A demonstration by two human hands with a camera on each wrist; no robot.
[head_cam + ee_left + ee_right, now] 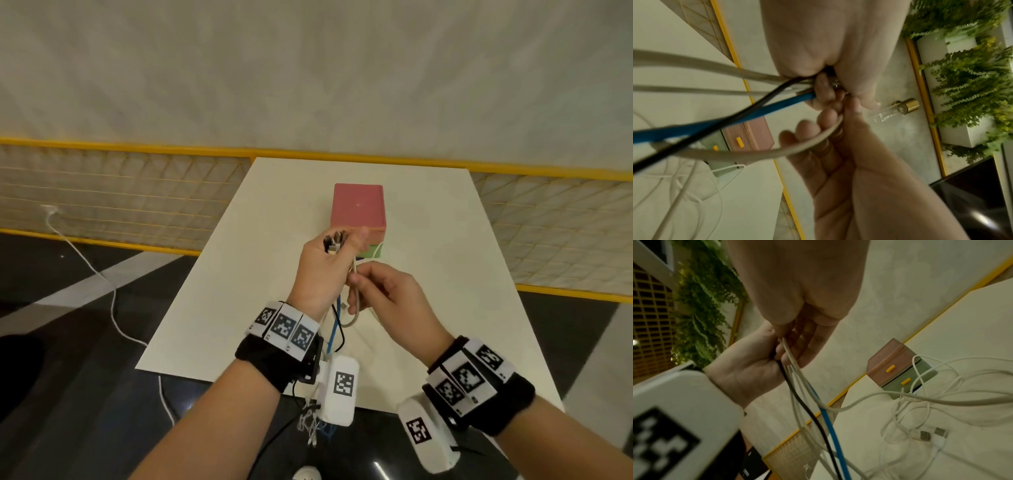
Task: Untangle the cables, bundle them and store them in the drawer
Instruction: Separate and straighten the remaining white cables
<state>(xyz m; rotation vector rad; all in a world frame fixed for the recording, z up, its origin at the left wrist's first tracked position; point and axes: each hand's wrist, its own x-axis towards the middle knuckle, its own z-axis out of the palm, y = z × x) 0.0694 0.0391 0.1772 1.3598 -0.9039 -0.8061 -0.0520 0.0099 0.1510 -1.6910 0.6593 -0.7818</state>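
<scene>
My left hand is raised over the white table and grips a bundle of cables, with their plugs sticking out above the fist. Black, blue and white cables hang from the fist. My right hand, just to its right, pinches one white cable that loops down below it. Behind the hands stands the small drawer box, with a pink top and pink drawer over a green lower drawer. The green drawer juts out a little. Both drawers have yellow handles.
Loose white cable loops and USB plugs lie on the table in front of the box, and one white cable crosses the green drawer. A yellow-framed mesh fence runs behind the table. Another white cable trails over the dark floor at left.
</scene>
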